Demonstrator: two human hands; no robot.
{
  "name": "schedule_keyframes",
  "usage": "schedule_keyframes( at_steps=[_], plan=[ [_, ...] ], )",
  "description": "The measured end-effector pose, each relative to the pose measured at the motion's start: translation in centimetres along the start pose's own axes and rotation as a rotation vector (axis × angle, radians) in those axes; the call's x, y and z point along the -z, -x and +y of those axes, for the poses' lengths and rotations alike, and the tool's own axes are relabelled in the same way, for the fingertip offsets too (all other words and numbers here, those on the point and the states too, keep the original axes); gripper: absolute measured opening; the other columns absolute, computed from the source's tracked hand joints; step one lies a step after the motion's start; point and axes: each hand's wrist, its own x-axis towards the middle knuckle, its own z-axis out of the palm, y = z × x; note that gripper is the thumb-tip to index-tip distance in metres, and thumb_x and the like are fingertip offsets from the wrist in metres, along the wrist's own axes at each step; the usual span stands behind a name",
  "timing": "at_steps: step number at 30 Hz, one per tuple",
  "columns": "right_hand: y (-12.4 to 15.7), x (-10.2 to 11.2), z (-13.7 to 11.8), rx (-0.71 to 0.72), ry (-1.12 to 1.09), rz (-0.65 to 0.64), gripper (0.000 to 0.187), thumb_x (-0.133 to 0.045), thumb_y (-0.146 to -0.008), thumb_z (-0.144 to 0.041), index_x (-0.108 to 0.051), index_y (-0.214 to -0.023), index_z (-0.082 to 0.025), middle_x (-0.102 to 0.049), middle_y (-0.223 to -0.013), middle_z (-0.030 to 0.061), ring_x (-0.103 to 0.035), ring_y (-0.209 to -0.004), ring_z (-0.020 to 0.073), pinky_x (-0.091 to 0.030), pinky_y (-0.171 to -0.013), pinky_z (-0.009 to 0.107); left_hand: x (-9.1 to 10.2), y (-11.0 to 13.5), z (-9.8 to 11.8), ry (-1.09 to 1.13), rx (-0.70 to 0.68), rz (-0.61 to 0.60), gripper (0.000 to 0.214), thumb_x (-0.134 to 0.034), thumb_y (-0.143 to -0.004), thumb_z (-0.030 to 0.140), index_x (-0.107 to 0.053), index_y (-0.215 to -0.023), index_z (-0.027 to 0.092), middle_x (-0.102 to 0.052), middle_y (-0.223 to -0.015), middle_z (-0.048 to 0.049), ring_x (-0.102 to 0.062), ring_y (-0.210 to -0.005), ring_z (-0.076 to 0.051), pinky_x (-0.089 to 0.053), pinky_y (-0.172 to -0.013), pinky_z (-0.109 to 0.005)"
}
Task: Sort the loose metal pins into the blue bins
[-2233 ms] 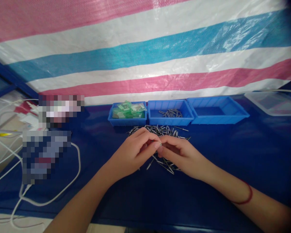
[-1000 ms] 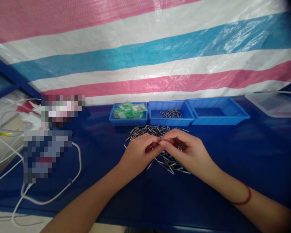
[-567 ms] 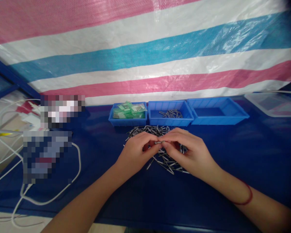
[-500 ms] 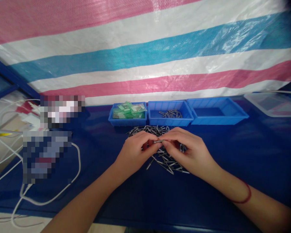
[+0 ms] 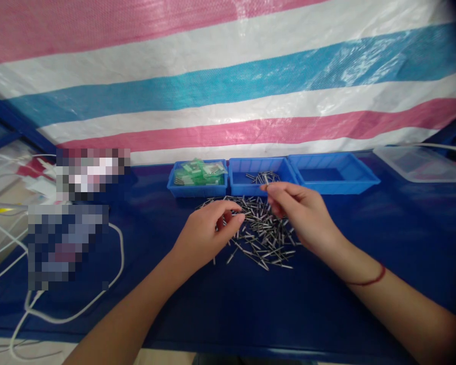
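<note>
My right hand pinches a blind rivet between thumb and fingers, at the front wall of the middle blue bin. Several silver rivets lie inside that bin. My left hand hovers over the left side of the rivet pile, thumb and fingers apart with nothing seen between them. The loose pile spreads over the dark blue table, partly hidden by both hands.
The left blue bin holds green-and-clear small packets. A right blue bin and a clear plastic lid or tray stand along the back. White cables and blurred-out items are at left. A striped sheet hangs behind.
My hands have parted. The right hand has moved up to the middle bin with the rivet, while the left has stayed near the pile and its fingers have come apart.
</note>
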Motion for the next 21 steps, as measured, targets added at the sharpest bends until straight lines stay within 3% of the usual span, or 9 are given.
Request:
schedule_keyframes(
  at_steps=[4,9,12,17,21],
  plan=[
    [-1.8,1.7,-0.5,-0.111,-0.195,0.15,0.022,-0.064,-0.078,-0.04,-0.068,-0.077,-0.018,-0.051,-0.063,-0.0023,-0.041,-0.049,0.0076,-0.033,-0.043,0.022,0.5,-0.1,-0.6,-0.064,-0.009,0.006,0.022,-0.048,-0.091,0.031,-0.063,-0.104,0.019,-0.066,-0.082,-0.0005,-0.059,-0.069,-0.012,-0.044,-0.069,-0.024],
    [-1.9,2.8,-0.6,-0.2,-0.238,0.091,0.025,-0.064,-0.078,-0.04,-0.07,-0.084,-0.017,-0.053,-0.068,-0.0007,-0.043,-0.05,0.0071,-0.033,-0.041,0.021,1.1,-0.4,-1.9,-0.241,-0.042,-0.053,0.023,-0.045,-0.09,0.019,-0.061,-0.106,0.019,-0.065,-0.096,-0.0031,-0.06,-0.08,-0.015,-0.045,-0.074,-0.026],
    [-1.3,2.6,-0.7,-0.156,-0.112,-0.002,0.022,-0.062,-0.078,-0.037,-0.068,-0.081,-0.016,-0.054,-0.067,0.0003,-0.043,-0.049,0.0077,-0.031,-0.041,0.022,1.0,-0.6,-2.3,-0.309,-0.113,-0.136,0.021,-0.045,-0.09,0.019,-0.062,-0.102,0.017,-0.063,-0.096,-0.0049,-0.059,-0.079,-0.015,-0.044,-0.073,-0.026],
    [-0.5,2.0,-0.9,0.051,0.334,-0.297,0.02,-0.057,-0.082,-0.033,-0.067,-0.075,-0.018,-0.061,-0.067,0.0007,-0.05,-0.057,0.0116,-0.039,-0.051,0.024,-0.9,-0.8,-2.0,-0.347,-0.316,-0.192,0.023,-0.047,-0.093,0.029,-0.065,-0.103,0.018,-0.062,-0.095,-0.0062,-0.057,-0.087,-0.017,-0.042,-0.081,-0.03],
    [-0.3,1.7,-0.6,0.17,0.44,-0.341,0.023,-0.052,-0.086,-0.032,-0.068,-0.078,-0.018,-0.068,-0.078,0.0032,-0.057,-0.069,0.0157,-0.044,-0.06,0.027,-2.7,-0.9,-1.5,-0.435,-0.341,-0.206,0.026,-0.048,-0.093,0.038,-0.067,-0.102,0.022,-0.062,-0.093,-0.0056,-0.055,-0.083,-0.018,-0.04,-0.077,-0.032]
  ],
)
